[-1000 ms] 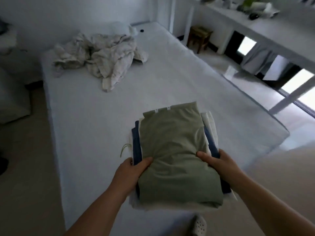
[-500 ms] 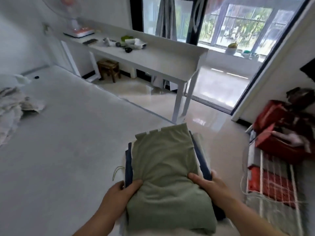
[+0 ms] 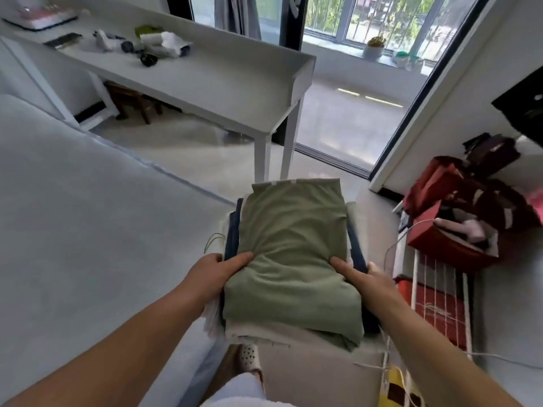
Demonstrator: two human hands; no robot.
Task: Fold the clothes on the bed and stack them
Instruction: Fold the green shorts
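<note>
Your left hand (image 3: 214, 274) and right hand (image 3: 365, 279) grip the two sides of the stack of folded clothes (image 3: 291, 259), thumbs pressed on the green top piece, the other fingers hidden underneath, holding it off the bed (image 3: 73, 230) at your left. Red bags (image 3: 458, 218) sit on a white rack (image 3: 435, 289) just right of it. Ahead stand a white desk (image 3: 223, 74), its tabletop cluttered, and a bright window (image 3: 382, 22).
</note>
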